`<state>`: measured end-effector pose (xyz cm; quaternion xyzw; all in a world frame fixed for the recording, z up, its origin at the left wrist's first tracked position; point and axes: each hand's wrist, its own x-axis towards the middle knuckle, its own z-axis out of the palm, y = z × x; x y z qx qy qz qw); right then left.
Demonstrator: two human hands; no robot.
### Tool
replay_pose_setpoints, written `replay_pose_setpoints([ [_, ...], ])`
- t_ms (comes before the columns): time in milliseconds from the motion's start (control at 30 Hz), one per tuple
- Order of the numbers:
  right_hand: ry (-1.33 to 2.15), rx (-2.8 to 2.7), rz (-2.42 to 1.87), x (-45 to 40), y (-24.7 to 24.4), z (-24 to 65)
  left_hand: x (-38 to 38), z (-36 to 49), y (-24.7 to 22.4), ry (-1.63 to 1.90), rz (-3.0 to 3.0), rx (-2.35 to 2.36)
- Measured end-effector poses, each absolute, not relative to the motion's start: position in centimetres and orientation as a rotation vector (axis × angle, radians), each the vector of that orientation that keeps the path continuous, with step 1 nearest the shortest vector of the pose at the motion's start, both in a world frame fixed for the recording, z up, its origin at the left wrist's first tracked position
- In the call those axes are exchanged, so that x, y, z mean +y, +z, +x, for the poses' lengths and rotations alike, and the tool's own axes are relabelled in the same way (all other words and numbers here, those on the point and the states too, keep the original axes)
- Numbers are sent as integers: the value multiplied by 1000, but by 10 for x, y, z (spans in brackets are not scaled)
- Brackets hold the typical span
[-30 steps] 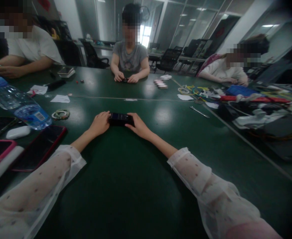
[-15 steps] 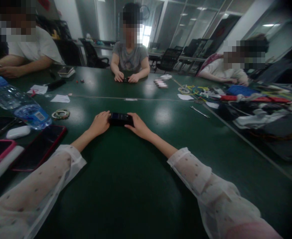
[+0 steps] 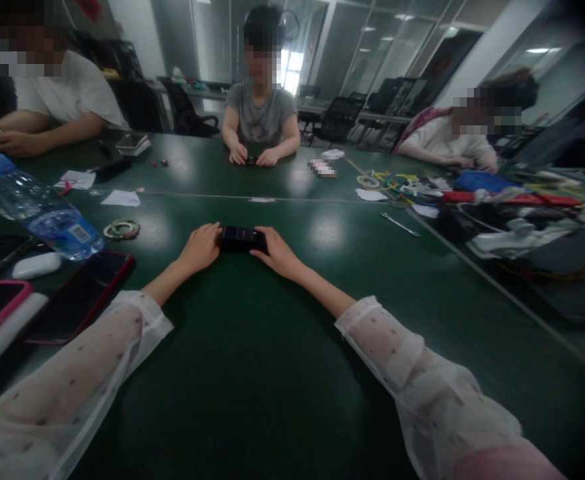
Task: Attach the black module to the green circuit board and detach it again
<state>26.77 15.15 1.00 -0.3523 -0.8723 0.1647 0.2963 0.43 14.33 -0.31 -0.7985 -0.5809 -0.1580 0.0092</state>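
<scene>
A small black box-shaped device [image 3: 242, 239] with faint markings on its top face rests on the dark green table [image 3: 252, 373], between my two hands. At its left end, my left hand [image 3: 202, 247] is closed on it, fingers bent over that edge. My right hand [image 3: 276, 252] grips the right end, the thumb along the near side and the fingers round the far side. The exact kind of device does not show. Sheer white dotted sleeves cover both my forearms.
To the left are a water bottle [image 3: 55, 213], a bracelet [image 3: 121, 230], a red-edged phone [image 3: 82, 297] and a white case [image 3: 36, 265]. A wrench [image 3: 400, 225] lies on the right, near tangled cables [image 3: 397, 181]. Three other people sit around the table, one opposite [image 3: 261, 110].
</scene>
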Motion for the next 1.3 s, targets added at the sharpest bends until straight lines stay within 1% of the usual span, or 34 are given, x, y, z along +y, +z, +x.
replay_pose_setpoints([
  [767, 396, -2334, -899, 153, 9, 267, 142, 5, -1, -507, -2501, -1815],
  [1100, 472, -2312, -923, 154, 8, 269, 142, 5, -1, -510, -2496, -1837],
  [1300, 445, -2307, -916, 157, 6, 267, 142, 6, -1, -500, -2498, -1837],
])
